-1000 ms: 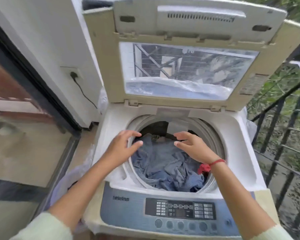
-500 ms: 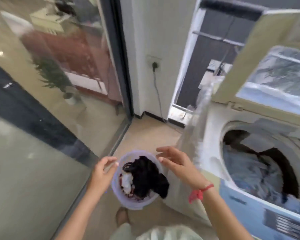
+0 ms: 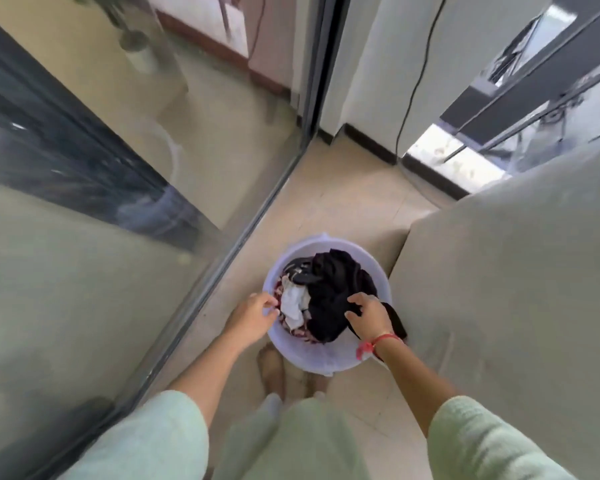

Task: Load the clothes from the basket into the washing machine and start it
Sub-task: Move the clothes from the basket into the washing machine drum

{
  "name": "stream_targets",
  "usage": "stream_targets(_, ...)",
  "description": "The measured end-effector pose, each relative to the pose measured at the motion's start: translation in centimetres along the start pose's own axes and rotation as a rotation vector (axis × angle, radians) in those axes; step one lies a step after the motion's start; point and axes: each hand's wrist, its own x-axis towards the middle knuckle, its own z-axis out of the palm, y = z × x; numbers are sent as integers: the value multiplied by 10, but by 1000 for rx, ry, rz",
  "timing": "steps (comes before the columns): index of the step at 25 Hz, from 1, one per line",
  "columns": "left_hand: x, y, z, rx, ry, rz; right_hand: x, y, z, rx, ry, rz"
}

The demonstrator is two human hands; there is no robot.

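Observation:
A round lavender basket (image 3: 326, 362) stands on the tiled floor, right against the beige side of the washing machine (image 3: 499, 289). Inside lie a large black garment (image 3: 329, 296), a white cloth (image 3: 291, 301) and a reddish patterned cloth (image 3: 297, 332). My left hand (image 3: 253, 315) is at the basket's left rim, fingertips pinching the patterned cloth beside the white one. My right hand (image 3: 368, 315), with a red string on the wrist, has its fingers curled into the black garment, a strap of which hangs over the right rim. The machine's drum and panel are out of view.
A tall glass sliding door (image 3: 101, 237) runs along the left, leaving a narrow strip of floor. A black power cord (image 3: 413, 81) hangs down the white wall behind. My bare foot (image 3: 272, 368) is just in front of the basket.
My view turned from the open washer drum down and left to the basket. Both hands dropped from above the basket into it and now touch the clothes.

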Motion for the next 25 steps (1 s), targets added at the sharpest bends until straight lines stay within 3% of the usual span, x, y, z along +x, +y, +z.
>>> stream_targets(5, 83, -49, 76, 383, -116, 110, 118, 16, 84, -663, -39, -331)
stream_targets(7, 99, -71, 94, 597, -28, 201, 162, 24, 110, -863, -59, -247)
stream_targets(9, 107, -89, 104, 710, 60, 325, 191, 36, 122, -908, -73, -148)
stream_targets(11, 108, -104, 110, 710, 105, 427, 198, 44, 116, -873, -59, -177)
stream_targets(13, 99, -106, 108, 642, 49, 425, 186, 51, 101, -713, 2, -204)
stream_targets(17, 83, -81, 98, 473, -138, 159, 109, 51, 49, -181, 134, -117)
stream_targets(21, 77, -52, 88, 320, -136, 7, 21, 36, 2, 46, 446, -242)
stream_targets(25, 51, -40, 68, 195, -112, 20, -49, 6, -49, 132, 686, -412)
